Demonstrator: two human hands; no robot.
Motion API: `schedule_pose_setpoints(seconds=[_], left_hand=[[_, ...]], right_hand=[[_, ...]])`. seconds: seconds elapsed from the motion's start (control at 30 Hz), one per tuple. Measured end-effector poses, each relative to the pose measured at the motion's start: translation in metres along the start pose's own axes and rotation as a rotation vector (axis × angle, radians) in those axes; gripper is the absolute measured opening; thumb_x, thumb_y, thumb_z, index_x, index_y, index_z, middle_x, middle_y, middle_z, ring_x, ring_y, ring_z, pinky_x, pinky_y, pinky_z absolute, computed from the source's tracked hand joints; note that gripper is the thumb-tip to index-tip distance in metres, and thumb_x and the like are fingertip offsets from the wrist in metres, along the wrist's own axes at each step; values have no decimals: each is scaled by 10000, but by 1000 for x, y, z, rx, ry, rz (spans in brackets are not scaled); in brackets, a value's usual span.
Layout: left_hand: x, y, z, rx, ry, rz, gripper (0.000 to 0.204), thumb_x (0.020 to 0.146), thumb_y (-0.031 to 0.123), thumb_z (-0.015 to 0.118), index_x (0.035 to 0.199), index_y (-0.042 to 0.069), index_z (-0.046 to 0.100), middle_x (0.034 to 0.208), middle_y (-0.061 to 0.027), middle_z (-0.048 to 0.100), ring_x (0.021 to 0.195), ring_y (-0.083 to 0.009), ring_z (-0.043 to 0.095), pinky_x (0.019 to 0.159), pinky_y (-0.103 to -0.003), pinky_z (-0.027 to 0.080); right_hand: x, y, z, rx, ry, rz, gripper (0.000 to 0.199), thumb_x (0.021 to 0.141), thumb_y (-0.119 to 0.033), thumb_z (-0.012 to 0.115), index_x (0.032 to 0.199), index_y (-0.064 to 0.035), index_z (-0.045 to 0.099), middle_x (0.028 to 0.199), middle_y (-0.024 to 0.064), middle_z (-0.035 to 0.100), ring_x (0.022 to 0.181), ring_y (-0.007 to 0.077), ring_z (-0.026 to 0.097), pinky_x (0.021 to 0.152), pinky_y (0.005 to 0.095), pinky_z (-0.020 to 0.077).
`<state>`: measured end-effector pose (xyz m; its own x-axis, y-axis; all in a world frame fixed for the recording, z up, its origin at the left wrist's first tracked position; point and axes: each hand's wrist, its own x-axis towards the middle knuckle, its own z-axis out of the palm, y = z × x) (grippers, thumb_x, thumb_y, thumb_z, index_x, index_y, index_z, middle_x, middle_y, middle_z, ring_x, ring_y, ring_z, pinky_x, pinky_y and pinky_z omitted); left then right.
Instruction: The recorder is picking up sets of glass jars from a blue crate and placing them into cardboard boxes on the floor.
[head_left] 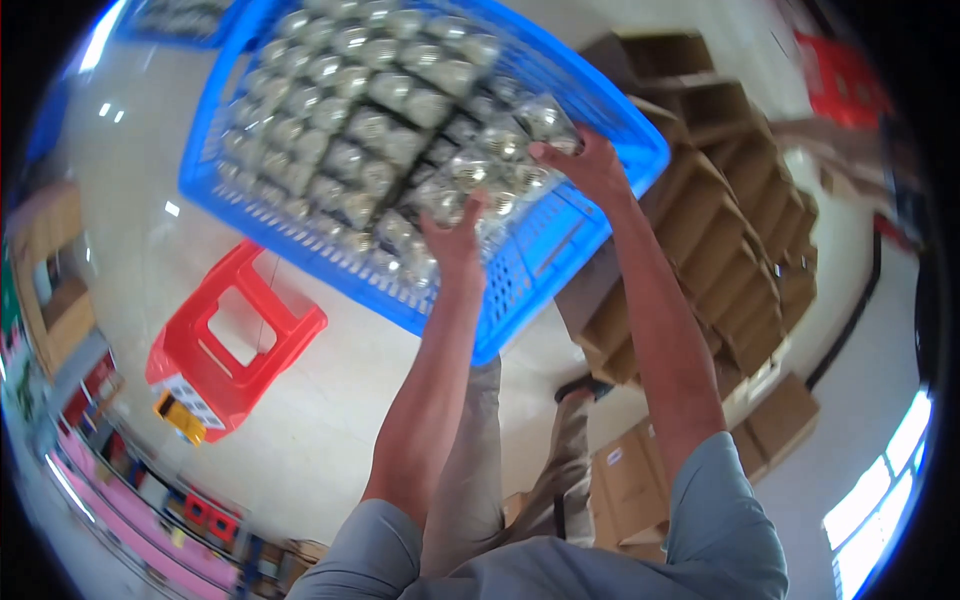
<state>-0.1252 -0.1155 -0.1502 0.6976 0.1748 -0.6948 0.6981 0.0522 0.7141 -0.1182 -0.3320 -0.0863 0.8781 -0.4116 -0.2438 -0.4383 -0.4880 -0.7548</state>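
**Clear packs lifted at the crate's near corner**

Clear plastic packs (490, 165) of round, silvery pieces sit between my two hands, just above the near right corner of the blue crate (520, 270). The bundle's long axis runs from my left hand (455, 225), low and toward me, up to my right hand (590, 165), which is higher and farther out; so it lies slantwise across that corner, its upper end pointing toward the crate's right rim. My left hand has its fingers curled up around the lower end of the packs, gripping them. My right hand closes over the upper end, thumb and fingers pinched on the plastic edge. Both my forearms reach out from my grey sleeves toward that corner.

Inside the crate, more of the same clear packs (340, 100) lie in rows that fill it to the far rim. The crate itself is a long rectangle with slotted walls, its length running away from me and to the left.

Left of the crate and nearer to me, a red plastic stool (235, 345) stands on the pale floor (330, 430). Right of the crate, flattened brown cardboard boxes (730, 240) stand stacked on edge in a leaning row, just beside its right wall.
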Motion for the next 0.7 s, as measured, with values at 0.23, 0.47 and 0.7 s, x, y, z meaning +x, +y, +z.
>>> schedule_pose_setpoints(seconds=[0.23, 0.47, 0.7], left_hand=[[-150, 47, -63, 184, -340, 79, 457, 847, 317, 711, 1201, 136, 486, 1175, -46, 565, 1086, -178, 525, 891, -368, 407], [-358, 47, -47, 350, -636, 408, 797, 726, 213, 795, 1365, -3, 371, 1272, -146, 515, 1138, -265, 539, 970, -413, 455], [-460, -74, 40, 790, -1274, 312, 897, 672, 114, 823, 1418, 30, 332, 1259, -130, 510, 1093, -216, 554, 823, -304, 525]], right_hand=[[-189, -51, -114, 221, 199, 264, 925, 605, -420, 881, 1305, 1, 447, 1177, 188, 556, 1084, 307, 581, 909, 377, 476], [-413, -30, -203, 550, 460, 256, 1095, 631, -363, 858, 1460, -18, 233, 1280, 220, 393, 1196, 375, 434, 1014, 408, 378], [-618, 72, -225, 764, 808, 684, 987, 643, -330, 865, 1418, -19, 338, 1334, 167, 423, 1244, 287, 443, 1012, 397, 398]])
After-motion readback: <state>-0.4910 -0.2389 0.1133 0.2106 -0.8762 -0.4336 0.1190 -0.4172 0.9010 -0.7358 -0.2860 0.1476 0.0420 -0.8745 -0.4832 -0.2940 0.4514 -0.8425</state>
